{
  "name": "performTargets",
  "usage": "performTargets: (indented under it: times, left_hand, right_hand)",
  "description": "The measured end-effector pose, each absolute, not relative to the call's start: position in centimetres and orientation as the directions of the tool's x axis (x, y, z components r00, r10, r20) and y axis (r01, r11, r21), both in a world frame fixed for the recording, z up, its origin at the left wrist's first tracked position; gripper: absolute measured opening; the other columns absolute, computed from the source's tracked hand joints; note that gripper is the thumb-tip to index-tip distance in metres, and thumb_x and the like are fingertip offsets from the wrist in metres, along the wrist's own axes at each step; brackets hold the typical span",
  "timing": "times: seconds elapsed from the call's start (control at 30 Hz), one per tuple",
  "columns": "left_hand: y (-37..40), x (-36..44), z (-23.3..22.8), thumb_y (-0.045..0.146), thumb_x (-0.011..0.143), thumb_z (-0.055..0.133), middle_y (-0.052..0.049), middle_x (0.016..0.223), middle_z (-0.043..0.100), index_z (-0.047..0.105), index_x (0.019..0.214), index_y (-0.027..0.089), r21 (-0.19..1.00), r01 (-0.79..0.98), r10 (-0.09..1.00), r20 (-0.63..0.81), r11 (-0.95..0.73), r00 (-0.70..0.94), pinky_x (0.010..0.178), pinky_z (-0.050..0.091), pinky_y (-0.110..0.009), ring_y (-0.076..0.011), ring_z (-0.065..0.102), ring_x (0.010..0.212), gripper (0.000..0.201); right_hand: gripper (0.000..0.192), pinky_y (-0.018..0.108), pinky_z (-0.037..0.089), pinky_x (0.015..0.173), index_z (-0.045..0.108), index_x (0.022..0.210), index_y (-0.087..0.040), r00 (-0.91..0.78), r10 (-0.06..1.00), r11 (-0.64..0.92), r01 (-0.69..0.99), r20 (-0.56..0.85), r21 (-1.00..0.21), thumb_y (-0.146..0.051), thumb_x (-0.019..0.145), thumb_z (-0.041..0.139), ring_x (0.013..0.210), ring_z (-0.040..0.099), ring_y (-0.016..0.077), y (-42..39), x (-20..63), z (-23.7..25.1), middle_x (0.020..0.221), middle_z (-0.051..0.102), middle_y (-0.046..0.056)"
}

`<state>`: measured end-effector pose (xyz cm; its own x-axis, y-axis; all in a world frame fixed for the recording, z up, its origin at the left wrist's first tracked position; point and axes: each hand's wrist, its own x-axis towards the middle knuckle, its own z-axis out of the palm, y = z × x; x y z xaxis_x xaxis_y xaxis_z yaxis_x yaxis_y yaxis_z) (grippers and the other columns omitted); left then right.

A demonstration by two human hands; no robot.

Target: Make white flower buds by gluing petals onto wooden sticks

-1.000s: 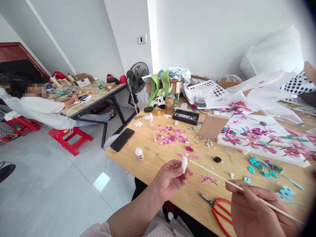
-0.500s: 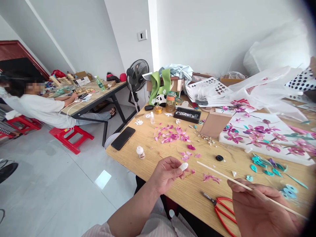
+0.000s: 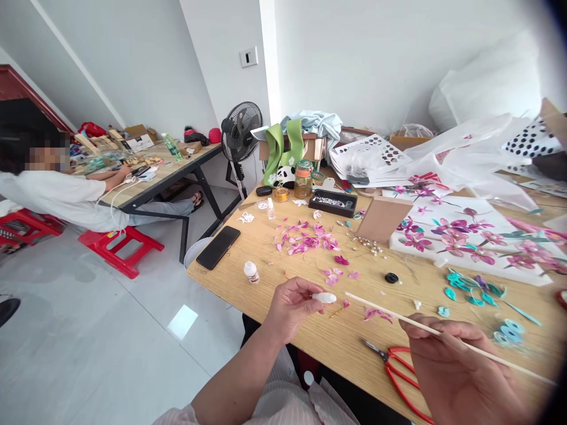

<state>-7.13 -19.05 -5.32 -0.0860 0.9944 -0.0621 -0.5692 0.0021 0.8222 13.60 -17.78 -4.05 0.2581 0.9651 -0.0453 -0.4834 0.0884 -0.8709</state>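
Stick gripped behind its tip by the right hand could wobble, jabbing the white piece the left hand pinches.

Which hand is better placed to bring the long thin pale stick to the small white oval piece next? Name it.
The right hand, most likely: it grips the stick, which points toward the piece across a visible gap. The left hand is occupied, pinching the piece.

Right hand masks part of the scissors here, and the pale stick disappears into the dark edge
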Motion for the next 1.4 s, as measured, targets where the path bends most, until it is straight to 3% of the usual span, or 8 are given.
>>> performTargets:
  times: [0.17, 0.4, 0.53, 0.7, 0.97, 1.13, 1.4]
  left_hand:
    - [-19.1, -7.3, -5.6, 0.024, 0.062, 0.087, -0.007, 0.081, 0.074, 0.071, 0.078, 0.013, 0.799, -0.602, 0.998, -0.032, -0.001, -0.045, 0.062, 0.051, -0.026, -0.0134, 0.065, 0.063, 0.025]
    - [-19.0, -7.6, -6.9, 0.023, 0.071, 0.082, -0.007, 0.081, 0.076, 0.069, 0.085, 0.013, 0.735, -0.678, 0.997, 0.044, 0.012, 0.065, 0.058, 0.056, -0.026, -0.017, 0.071, 0.064, 0.022]
    - [-19.3, -7.6, -7.1, 0.025, 0.076, 0.078, -0.007, 0.087, 0.075, 0.071, 0.099, 0.013, 0.701, -0.707, 0.993, -0.015, 0.097, 0.121, 0.061, 0.057, -0.024, -0.0156, 0.072, 0.067, 0.026]
    - [-19.9, -7.9, -7.6, 0.03, 0.08, 0.075, -0.008, 0.086, 0.075, 0.071, 0.095, 0.011, 0.685, -0.705, 0.981, -0.088, 0.184, 0.171, 0.06, 0.056, -0.023, -0.0155, 0.072, 0.067, 0.024]
    - [-20.5, -8.3, -7.8, 0.023, 0.079, 0.075, -0.007, 0.087, 0.074, 0.067, 0.091, 0.012, 0.672, -0.715, 0.98, -0.106, 0.194, 0.166, 0.064, 0.058, -0.024, -0.0156, 0.073, 0.071, 0.019]
    - [-20.6, -8.2, -7.8, 0.021, 0.08, 0.074, -0.007, 0.089, 0.074, 0.066, 0.091, 0.012, 0.67, -0.713, 0.977, -0.101, 0.205, 0.186, 0.066, 0.059, -0.025, -0.0154, 0.073, 0.072, 0.016]
    - [-20.2, -7.8, -8.0, 0.023, 0.076, 0.078, -0.01, 0.089, 0.076, 0.063, 0.094, 0.013, 0.669, -0.715, 0.975, -0.068, 0.202, 0.212, 0.061, 0.058, -0.027, -0.0208, 0.074, 0.072, 0.025]
  right_hand:
    - [0.009, 0.04, 0.049, 0.073, 0.067, 0.066, -0.022, 0.257, 0.965, 0.087, -0.491, -0.048, -0.867, -0.026, 0.062, 0.074, 0.066, 0.059, 0.0182, -17.8, 13.6, -4.1, 0.066, 0.062, 0.004]
    - [0.016, 0.031, 0.051, 0.069, 0.067, 0.066, -0.021, 0.227, 0.971, 0.054, -0.52, -0.077, -0.852, -0.025, 0.054, 0.077, 0.069, 0.062, 0.0162, -17.6, 14.0, -4.4, 0.07, 0.066, 0.003]
    - [0.018, 0.027, 0.051, 0.068, 0.067, 0.065, -0.021, 0.238, 0.965, 0.038, -0.548, -0.112, -0.836, -0.024, 0.052, 0.079, 0.067, 0.062, 0.0149, -17.7, 13.8, -4.1, 0.067, 0.066, 0.002]
    - [0.017, 0.026, 0.05, 0.068, 0.066, 0.063, -0.02, 0.243, 0.961, 0.017, -0.535, -0.135, -0.845, -0.023, 0.051, 0.078, 0.066, 0.06, 0.0144, -17.7, 13.5, -3.9, 0.063, 0.064, 0.001]
    - [0.018, 0.025, 0.048, 0.068, 0.068, 0.072, -0.021, 0.243, 0.957, -0.006, -0.538, -0.162, -0.843, -0.024, 0.058, 0.078, 0.07, 0.06, 0.0133, -17.4, 13.1, -5.2, 0.068, 0.062, -0.001]
    - [0.019, 0.026, 0.049, 0.07, 0.065, 0.061, -0.019, 0.273, 0.959, 0.074, -0.504, -0.078, -0.86, -0.028, 0.062, 0.082, 0.067, 0.06, 0.0104, -17.2, 12.9, -5.8, 0.073, 0.058, -0.003]
    - [0.024, 0.02, 0.05, 0.067, 0.067, 0.066, -0.018, 0.286, 0.944, -0.01, -0.471, -0.164, -0.882, -0.035, 0.061, 0.084, 0.071, 0.062, 0.0113, -17.5, 12.8, -5.8, 0.075, 0.054, -0.002]
